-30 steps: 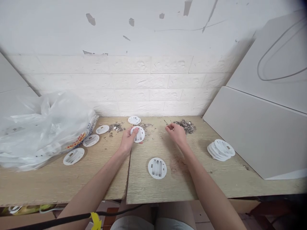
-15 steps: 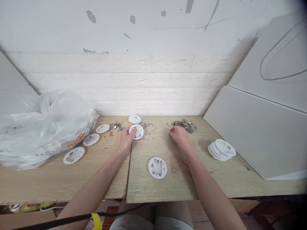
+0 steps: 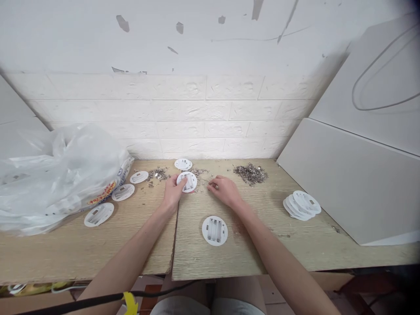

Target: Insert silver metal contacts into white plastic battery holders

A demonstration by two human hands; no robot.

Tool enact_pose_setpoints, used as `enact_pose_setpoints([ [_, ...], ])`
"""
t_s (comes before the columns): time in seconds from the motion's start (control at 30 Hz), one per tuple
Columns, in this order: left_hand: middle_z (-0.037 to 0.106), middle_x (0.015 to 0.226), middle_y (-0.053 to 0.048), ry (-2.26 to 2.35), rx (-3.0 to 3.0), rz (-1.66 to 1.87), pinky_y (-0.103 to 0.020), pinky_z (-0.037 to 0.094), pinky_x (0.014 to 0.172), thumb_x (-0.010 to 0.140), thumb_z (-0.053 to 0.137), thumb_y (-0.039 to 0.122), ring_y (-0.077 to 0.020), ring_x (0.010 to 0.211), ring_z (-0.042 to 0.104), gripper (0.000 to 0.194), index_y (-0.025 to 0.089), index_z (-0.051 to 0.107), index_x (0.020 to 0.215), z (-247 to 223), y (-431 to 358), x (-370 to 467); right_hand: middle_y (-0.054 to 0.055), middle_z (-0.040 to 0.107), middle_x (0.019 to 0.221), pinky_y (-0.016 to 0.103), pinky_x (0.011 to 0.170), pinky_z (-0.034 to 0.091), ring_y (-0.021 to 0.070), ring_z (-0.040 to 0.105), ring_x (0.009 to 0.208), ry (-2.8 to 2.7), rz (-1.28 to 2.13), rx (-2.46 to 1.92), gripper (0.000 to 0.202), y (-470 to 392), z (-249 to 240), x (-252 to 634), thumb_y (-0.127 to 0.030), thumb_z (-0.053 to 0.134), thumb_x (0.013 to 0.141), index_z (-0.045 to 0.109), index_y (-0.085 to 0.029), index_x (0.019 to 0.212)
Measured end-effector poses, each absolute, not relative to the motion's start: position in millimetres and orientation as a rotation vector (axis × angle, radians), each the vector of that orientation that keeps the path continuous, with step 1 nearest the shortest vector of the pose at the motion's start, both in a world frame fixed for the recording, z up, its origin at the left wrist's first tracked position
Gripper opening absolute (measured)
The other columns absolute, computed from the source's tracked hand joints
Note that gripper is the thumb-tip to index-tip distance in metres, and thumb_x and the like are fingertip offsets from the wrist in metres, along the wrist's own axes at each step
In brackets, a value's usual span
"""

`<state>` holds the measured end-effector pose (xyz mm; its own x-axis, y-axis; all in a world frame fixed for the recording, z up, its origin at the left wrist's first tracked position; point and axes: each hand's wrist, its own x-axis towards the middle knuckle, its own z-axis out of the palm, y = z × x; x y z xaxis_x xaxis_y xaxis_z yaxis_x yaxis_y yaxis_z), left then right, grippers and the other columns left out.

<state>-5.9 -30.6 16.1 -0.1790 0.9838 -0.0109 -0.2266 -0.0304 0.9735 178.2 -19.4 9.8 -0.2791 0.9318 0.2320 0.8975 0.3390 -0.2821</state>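
My left hand (image 3: 173,190) grips a round white plastic disc (image 3: 189,186) with battery slots, its thumb on the face. To its right, my right hand (image 3: 223,190) is closed around a thin stick-like tool (image 3: 205,180) whose tip points left toward the disc. A small shiny bit shows at the right fingertips, too small to name. Small metal parts (image 3: 197,172) lie behind and beside the held disc. Another slotted disc (image 3: 215,230) lies flat on the table in front of my hands.
A pile of metal pieces (image 3: 251,173) lies at the back right, a stack of white discs (image 3: 301,205) further right. Several discs (image 3: 99,215) lie beside a plastic bag (image 3: 75,170) at left. A black cable (image 3: 98,299) crosses low in front.
My right hand has moved left with the tool, away from the metal pile and closer to the held disc. My left hand still holds the disc in nearly the same place.
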Motion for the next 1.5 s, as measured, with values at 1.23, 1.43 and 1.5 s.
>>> enact_pose_setpoints([
  [1.23,0.065,0.087,-0.004,1.251,0.975,1.428,-0.027,0.056,0.057,0.071,0.060,0.008,-0.0128,0.066,0.062,0.055,0.019,0.044,0.123,11.5,-28.3,-8.5,0.005,0.070,0.083,0.024,0.069,0.041,0.0141,0.060,0.074,-1.858,0.545,-1.433,0.015,-11.0,5.6,180.2,-0.012,0.053,0.078,0.064,-0.015,0.087],
  [1.43,0.066,0.092,-0.006,1.221,1.001,1.379,-0.024,0.054,0.050,0.067,0.062,0.006,-0.0139,0.066,0.063,0.040,0.016,0.051,0.104,11.3,-29.1,-7.3,0.004,0.063,0.078,0.024,0.066,0.036,0.0135,0.053,0.071,-1.994,0.437,-1.349,0.015,-13.1,9.4,179.9,-0.022,0.051,0.083,0.061,-0.015,0.075],
  [1.5,0.066,0.090,-0.006,1.206,1.047,1.353,-0.023,0.052,0.046,0.066,0.062,0.007,-0.0144,0.065,0.062,0.036,0.015,0.054,0.100,9.1,-28.3,-7.1,0.002,0.060,0.074,0.024,0.064,0.035,0.0129,0.050,0.068,-1.944,0.509,-1.290,0.018,-15.0,11.5,178.9,-0.027,0.049,0.084,0.059,-0.016,0.074],
])
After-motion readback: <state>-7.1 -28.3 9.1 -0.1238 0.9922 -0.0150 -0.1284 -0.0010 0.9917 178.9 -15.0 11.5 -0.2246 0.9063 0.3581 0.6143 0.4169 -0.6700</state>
